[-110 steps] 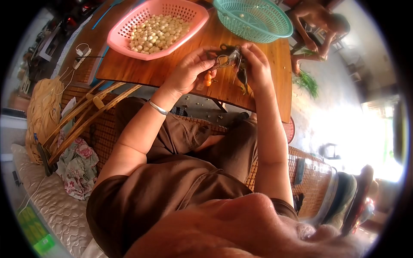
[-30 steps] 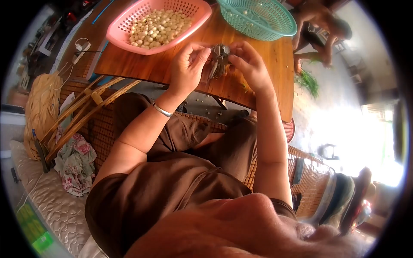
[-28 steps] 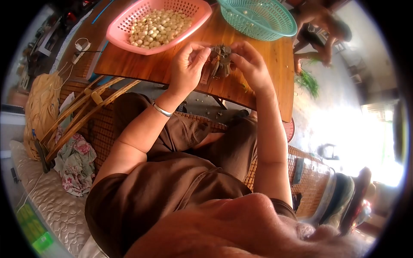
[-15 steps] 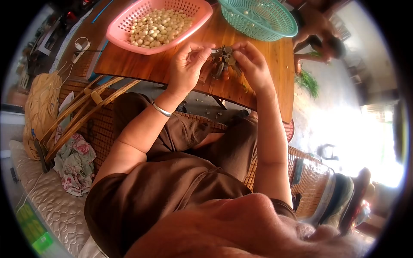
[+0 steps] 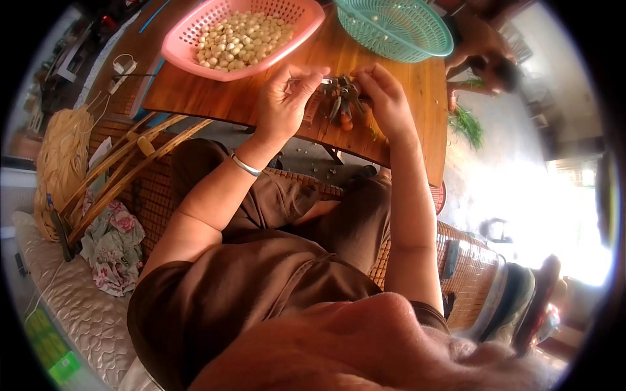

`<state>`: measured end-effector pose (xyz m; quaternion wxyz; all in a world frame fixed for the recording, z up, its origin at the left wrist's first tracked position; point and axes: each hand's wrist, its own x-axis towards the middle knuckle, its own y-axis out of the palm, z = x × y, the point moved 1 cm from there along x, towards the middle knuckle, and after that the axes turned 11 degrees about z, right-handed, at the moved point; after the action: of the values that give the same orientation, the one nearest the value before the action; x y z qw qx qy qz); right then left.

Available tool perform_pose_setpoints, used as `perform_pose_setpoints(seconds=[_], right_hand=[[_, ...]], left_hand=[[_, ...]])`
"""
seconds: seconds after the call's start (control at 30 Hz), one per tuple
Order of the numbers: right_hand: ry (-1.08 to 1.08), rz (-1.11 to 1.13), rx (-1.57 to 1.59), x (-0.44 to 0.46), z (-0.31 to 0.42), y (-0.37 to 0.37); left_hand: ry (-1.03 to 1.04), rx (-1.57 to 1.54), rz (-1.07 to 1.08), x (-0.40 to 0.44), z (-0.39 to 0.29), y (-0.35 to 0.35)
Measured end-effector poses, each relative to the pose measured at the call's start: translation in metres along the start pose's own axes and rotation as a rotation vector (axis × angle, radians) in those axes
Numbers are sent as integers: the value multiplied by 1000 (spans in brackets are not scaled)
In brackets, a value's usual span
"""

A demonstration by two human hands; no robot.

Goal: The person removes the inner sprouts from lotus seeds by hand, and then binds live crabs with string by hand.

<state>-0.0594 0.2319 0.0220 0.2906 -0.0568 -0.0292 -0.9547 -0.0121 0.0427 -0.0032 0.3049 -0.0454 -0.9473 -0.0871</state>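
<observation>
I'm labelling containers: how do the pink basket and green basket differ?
The pink basket holds many pale round pieces; the green basket shows only a few pale bits. The pink basket looks angular, the green basket rounded. The pink basket has small holes, the green basket slatted openings. Both stand on the wooden table.

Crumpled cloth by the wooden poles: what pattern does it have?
The cloth has pink flowers; see the head view.

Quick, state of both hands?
Left hand: closed, pinching a silvery piece on the key bunch.
Right hand: closed, pinching the bunch's other side; exact piece unclear.
</observation>
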Motion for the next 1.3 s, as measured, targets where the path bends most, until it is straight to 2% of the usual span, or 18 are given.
perform_pose_setpoints(seconds=[0.13, 0.2, 0.33, 0.4, 0.47, 0.53, 0.6, 0.8, 1.03, 1.13, 1.2, 1.3], right_hand=[[-24, -24, -142, 2, -5, 2], [-122, -39, -319, 5, -9, 1], [-178, 48, -284, -2, 3, 3], [-79, 222, -26, -5, 2, 6], [-82, 235, -54, -4, 4, 8], [-115, 225, -89, -4, 1, 11], [-109, 205, -115, -3, 0, 6], [-60, 92, -52, -2, -3, -1], [-52, 5, 67, -1, -5, -1], [-44, -2, -18, -4, 4, 0], [-37, 3, -16, -3, 3, -3], [-50, 11, 13, -3, 4, -5]], left_hand=[[29, -10, 9, 0, 1, 0], [-4, 38, 13, 1, 1, -1], [-54, 211, 71, 15, -4, -3], [-60, 232, 98, 27, -10, -2], [-67, 255, 124, 39, -14, 0], [65, 230, 92, 51, -17, 3], [105, 215, 86, 63, -22, 5], [-11, 60, 166, 78, -30, 9], [-124, 50, 193, 82, -24, 7], [-86, 193, 208, 87, -17, 5], [62, 344, 158, 89, -18, 7], [-13, 352, 142, 90, -25, 10]])
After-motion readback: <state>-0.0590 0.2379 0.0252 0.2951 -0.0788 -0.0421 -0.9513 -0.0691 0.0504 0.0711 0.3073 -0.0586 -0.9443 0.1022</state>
